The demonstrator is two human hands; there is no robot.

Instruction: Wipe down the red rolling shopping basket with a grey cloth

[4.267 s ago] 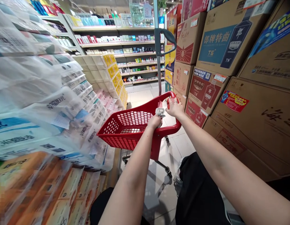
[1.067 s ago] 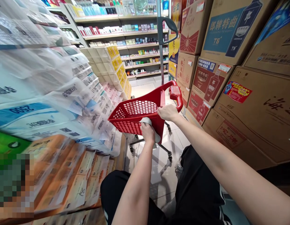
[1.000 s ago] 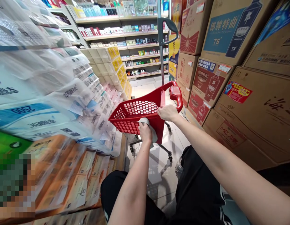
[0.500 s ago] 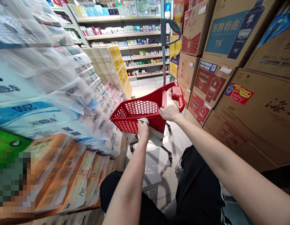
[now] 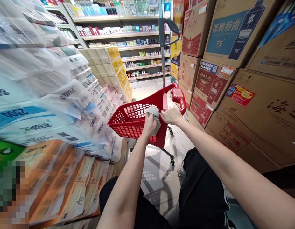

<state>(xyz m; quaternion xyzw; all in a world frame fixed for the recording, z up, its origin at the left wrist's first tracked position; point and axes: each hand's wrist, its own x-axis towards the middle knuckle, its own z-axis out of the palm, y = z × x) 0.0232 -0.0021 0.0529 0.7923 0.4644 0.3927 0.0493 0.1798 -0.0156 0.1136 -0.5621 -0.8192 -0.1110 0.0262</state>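
A red plastic shopping cart [image 5: 133, 129] with a perforated basket stands on wheels in front of me. My left hand [image 5: 150, 124] is closed on a light grey cloth [image 5: 153, 111], which lies over the cart's near top rim and side. My right hand [image 5: 170, 115] grips the rim at the handle end of the basket, its fingertips partly hidden. The red curved push handle [image 5: 182, 101] rises just beyond it. Behind the cart stands a grey metal pole [image 5: 163, 70] with a dark loop grip [image 5: 178, 31].
Plastic-wrapped paper packs [image 5: 49, 95] are piled close on the left, with orange packs [image 5: 56, 178] below. Stacked cartons [image 5: 240, 117] wall the right side. Shelves of small goods [image 5: 128, 31] stand at the back. Tiled floor [image 5: 159, 187] runs under the cart.
My left hand has moved up and slightly right with the cloth, from the cart's side to its top rim. My right hand keeps its grip on the rim. The view has shifted slightly.
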